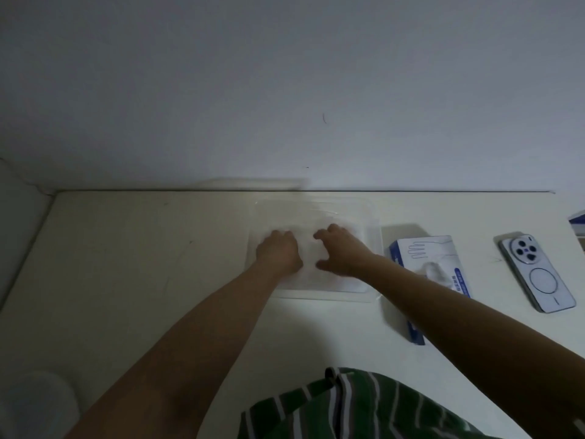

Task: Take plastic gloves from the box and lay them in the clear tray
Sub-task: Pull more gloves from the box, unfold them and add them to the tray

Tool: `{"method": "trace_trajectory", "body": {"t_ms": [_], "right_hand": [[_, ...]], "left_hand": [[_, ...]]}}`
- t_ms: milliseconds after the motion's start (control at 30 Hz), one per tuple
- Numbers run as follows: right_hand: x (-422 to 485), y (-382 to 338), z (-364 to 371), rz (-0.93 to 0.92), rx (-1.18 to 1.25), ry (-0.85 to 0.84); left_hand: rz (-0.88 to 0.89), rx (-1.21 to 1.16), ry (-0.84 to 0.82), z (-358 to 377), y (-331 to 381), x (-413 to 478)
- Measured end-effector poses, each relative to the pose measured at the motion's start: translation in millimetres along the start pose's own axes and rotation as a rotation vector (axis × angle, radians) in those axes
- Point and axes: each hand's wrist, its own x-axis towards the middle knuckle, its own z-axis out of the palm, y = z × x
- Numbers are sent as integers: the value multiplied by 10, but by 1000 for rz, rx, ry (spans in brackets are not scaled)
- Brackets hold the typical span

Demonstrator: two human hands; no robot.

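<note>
A clear tray [370, 217] lies on the white table near the far wall, holding pale, thin plastic gloves [326, 280] that are hard to make out. Both my hands are inside the tray, palms down on the gloves. My left hand [278, 251] rests flat at the tray's left half. My right hand [340, 251] sits beside it with fingers spread and slightly bent, thumb out toward me. Just right of the tray stands the white and blue glove box [411, 248], a glove sticking out of its top opening [435, 270].
A phone [536, 274] lies face down at the right of the box. A blue and white object [577, 221] shows at the right edge. The wall runs just behind the tray. The table's left edge [25, 264] slants at far left.
</note>
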Motion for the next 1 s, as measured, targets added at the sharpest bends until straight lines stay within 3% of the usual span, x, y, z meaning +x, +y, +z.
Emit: {"method": "trace_trajectory", "body": {"t_ms": [133,267,467,600,700,800,1000], "right_hand": [[-270,10,-398,-119,212,353],[-564,415,-578,10,334,546],[-1073,1245,-327,325,295,499],[-1287,1569,-69,482,274,301],[-1377,1665,72,459,294,228],[-1430,1707,87,418,325,272],[-1515,1800,13,348,538,354]], "left_hand": [[58,-74,387,-219,235,-171],[208,-221,527,-311,745,-351],[524,-330,438,-85,1523,-593],[574,-269,289,229,1848,-595],[502,-191,145,485,1948,-506],[438,-104,31,665,1973,-447],[386,16,60,740,2041,-442]]}}
